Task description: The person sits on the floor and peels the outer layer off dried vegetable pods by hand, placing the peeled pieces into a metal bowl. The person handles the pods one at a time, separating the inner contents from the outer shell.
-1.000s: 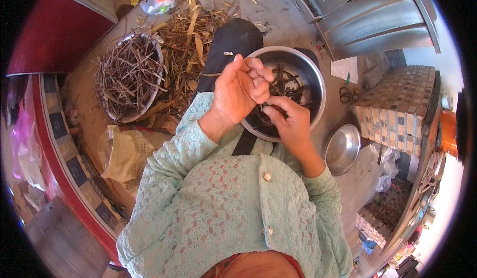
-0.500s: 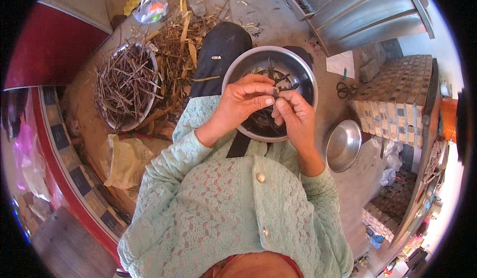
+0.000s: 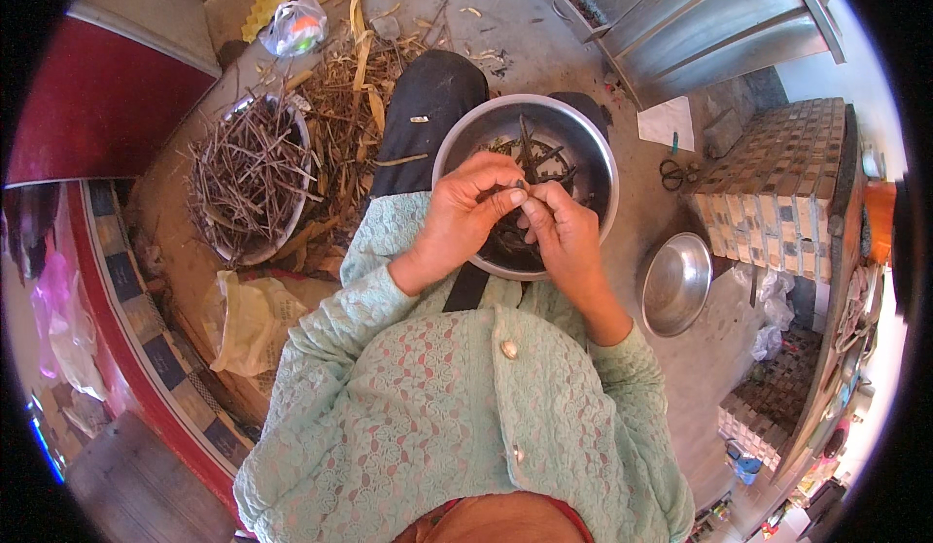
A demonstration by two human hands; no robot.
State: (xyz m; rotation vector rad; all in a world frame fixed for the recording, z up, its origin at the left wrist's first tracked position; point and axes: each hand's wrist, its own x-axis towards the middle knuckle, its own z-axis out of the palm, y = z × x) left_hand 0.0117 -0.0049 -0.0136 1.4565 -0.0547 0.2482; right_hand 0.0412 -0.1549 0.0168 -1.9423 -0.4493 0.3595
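A steel bowl (image 3: 583, 135) rests on my lap and holds dark stem pieces (image 3: 535, 154). Both my hands meet above its near half. My left hand (image 3: 465, 215) and my right hand (image 3: 564, 237) pinch the same thin dark stem (image 3: 522, 191) between thumbs and fingertips. Pale green lace sleeves cover both forearms. My hands hide the near part of the bowl's contents.
On the floor to my left stands a round bowl (image 3: 255, 179) heaped with dry twigs, with loose husks and stalks (image 3: 355, 96) beside it. An empty steel bowl (image 3: 677, 284) lies to my right. Scissors (image 3: 671, 172), a plastic bag (image 3: 248, 320) and a tiled block (image 3: 777, 184) are nearby.
My left hand came down from a raised position to meet the right hand over the bowl. Both now grip one stem close together.
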